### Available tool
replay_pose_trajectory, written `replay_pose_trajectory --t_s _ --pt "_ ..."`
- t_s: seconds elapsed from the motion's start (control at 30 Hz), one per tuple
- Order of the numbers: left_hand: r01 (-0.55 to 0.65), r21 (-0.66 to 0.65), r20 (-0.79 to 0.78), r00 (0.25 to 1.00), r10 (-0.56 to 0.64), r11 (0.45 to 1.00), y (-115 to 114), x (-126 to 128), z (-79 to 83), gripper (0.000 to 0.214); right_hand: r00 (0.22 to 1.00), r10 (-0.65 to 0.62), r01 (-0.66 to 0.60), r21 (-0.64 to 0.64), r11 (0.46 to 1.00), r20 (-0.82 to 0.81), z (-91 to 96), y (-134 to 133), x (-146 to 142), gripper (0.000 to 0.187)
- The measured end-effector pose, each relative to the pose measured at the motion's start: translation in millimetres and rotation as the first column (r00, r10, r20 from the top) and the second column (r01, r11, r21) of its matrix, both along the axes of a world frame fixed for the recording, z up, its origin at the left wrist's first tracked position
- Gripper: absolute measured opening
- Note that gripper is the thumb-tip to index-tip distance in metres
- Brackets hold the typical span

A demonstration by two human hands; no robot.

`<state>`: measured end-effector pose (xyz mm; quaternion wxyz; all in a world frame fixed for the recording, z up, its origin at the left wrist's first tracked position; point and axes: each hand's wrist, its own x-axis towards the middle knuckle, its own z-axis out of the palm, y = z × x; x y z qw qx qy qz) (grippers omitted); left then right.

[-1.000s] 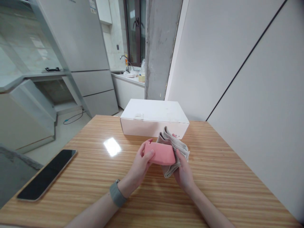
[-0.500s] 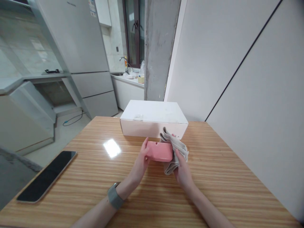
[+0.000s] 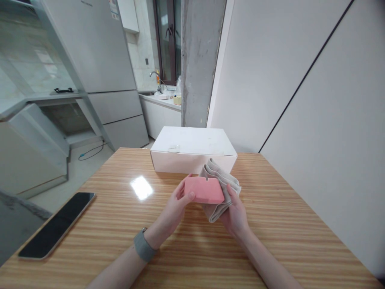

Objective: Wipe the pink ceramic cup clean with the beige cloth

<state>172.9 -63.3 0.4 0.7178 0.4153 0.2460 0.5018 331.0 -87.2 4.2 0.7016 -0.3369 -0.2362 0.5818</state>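
Note:
My left hand (image 3: 178, 200) grips a pink rectangular case (image 3: 204, 190) by its left end, with the thumb across its face. The case has a small notch in its top edge. My right hand (image 3: 236, 214) holds a folded grey-beige cloth (image 3: 217, 170) from below and touches the case's right end. The cloth's middle is hidden behind the case. Both hands are in the air just above the wooden table (image 3: 279, 208), in front of a white cardboard box (image 3: 192, 150). A grey band (image 3: 144, 245) circles my left wrist.
A black smartphone (image 3: 57, 224) lies at the table's left edge. The box stands at the far edge, before a concrete pillar (image 3: 198, 64). Behind and left are a grey refrigerator (image 3: 99, 52) and a counter with a faucet (image 3: 156, 80).
The pink case has tilted in my left hand, showing more of its broad face. The cloth has risen behind it, and both hands have come closer together.

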Motion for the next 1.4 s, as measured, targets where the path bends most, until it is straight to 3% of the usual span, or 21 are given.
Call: replay_pose_trajectory --t_s 0.17,0.4,0.63,0.77,0.83,0.9,1.03,1.13,1.27,1.4 --pt "0.002 -0.072 -0.018 1.0 -0.003 0.997 -5 3 1.4 0.084 0.998 0.039 -0.043 -0.078 0.996 -0.04 -0.8 -2 -2 0.043" --pt "-0.105 -0.096 -0.085 0.992 0.097 0.99 -3 3 -0.4 0.088 0.999 0.035 -0.036 -0.085 0.996 -0.016 0.8 -4 -7 0.044" --pt "-0.284 0.102 -0.314 0.9 0.302 0.953 -3 2 -0.1 0.088 0.999 -0.033 0.031 -0.165 0.986 -0.009 -4.1 -8 -11 0.046" --pt "-0.326 0.174 -0.395 0.841 0.369 0.929 -6 4 0.2 0.094 0.999 -0.006 0.001 -0.127 0.992 -0.044 -3.4 -10 -15 0.045" --pt "-0.308 0.138 -0.368 0.867 0.337 0.941 -5 5 -2.2 0.1 0.999 -0.009 0.005 -0.119 0.993 -0.038 -3.3 -9 -15 0.042" --pt "-0.264 0.022 -0.27 0.927 0.26 0.964 -1 6 -6.1 0.099 0.999 -0.044 0.04 -0.124 0.992 -0.03 -3.8 -7 -13 0.041" --pt "-0.131 -0.158 -0.06 0.991 0.123 0.979 4 3 -10.5 0.081 0.998 -0.062 0.059 -0.11 0.992 -0.024 -3.6 -2 -6 0.042" --pt "-0.115 -0.083 -0.095 0.99 0.107 0.99 3 -2 -6.0 0.074 0.998 -0.066 0.063 -0.125 0.99 -0.018 -0.6 0 -2 0.042" --pt "-0.132 0.032 -0.183 0.974 0.136 0.991 0 -5 2.9 0.081 0.997 -0.034 0.026 -0.112 0.993 -0.068 6.4 -2 -3 0.039" --pt "-0.09 0.04 -0.073 0.993 0.093 0.995 -3 -4 6.1 0.086 0.995 0.051 -0.057 -0.067 0.996 -0.082 11.7 -7 -5 0.041"
